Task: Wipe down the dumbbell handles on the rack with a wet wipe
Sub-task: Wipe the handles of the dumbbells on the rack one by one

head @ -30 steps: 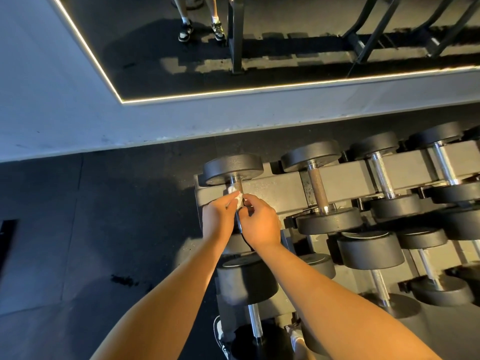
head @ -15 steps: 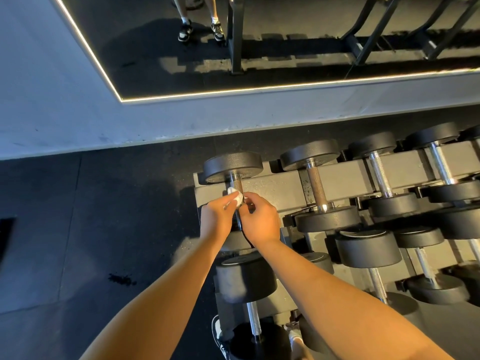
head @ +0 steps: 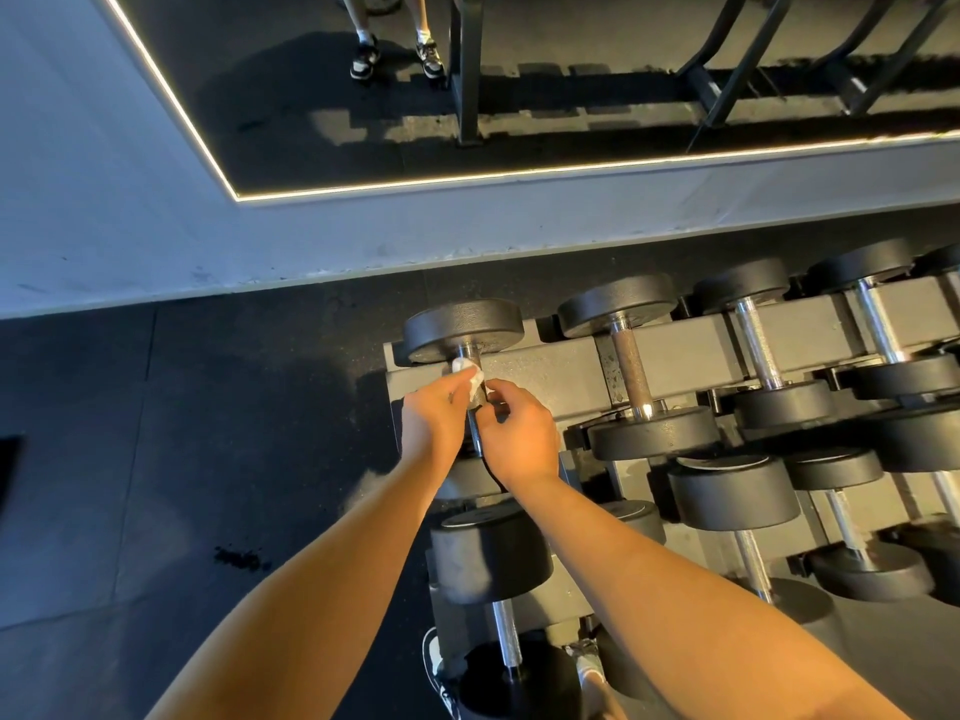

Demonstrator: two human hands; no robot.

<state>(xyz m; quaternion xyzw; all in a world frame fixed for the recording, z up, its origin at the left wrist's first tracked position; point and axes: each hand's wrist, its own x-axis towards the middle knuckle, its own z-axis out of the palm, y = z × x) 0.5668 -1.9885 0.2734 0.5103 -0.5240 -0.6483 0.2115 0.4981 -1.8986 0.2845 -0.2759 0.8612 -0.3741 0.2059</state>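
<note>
A: Where's the wet wipe (head: 467,374)?

B: Scrunched white wad on the handle (head: 470,351) of the far-left dumbbell (head: 462,324), top tier of the rack (head: 550,371). It's just near of the far head, touching the bar.

A: Hands?

B: L hand (head: 434,423) pinches the wipe vs. the bar from the left. R hand (head: 522,433) has fingers curled round the same handle, just near of the wipe. The two are almost touching. The near head is mostly hidden under them.

A: Materials?

B: Heads are round black discs, matte, w/ a pebbly finish. The handle is shiny metal at the collar. The next dumbbell (head: 629,376) to the right has a brown, rough-looking bar w/ chrome ends. Those further right are bright knurled chrome. The rack has dark flat rails, speckled on top.

A: Room to move?

B: Left of the rack is open dark rubber floor (head: 182,433) w/ tile seams and one small dark smudge. The right side is tight: heads sit close, and lower rows step out under the forearms. On the far side there's a narrow floor strip, then a pale wall (head: 156,252) and a mirror (head: 571,70) edged by a lit strip.
</note>
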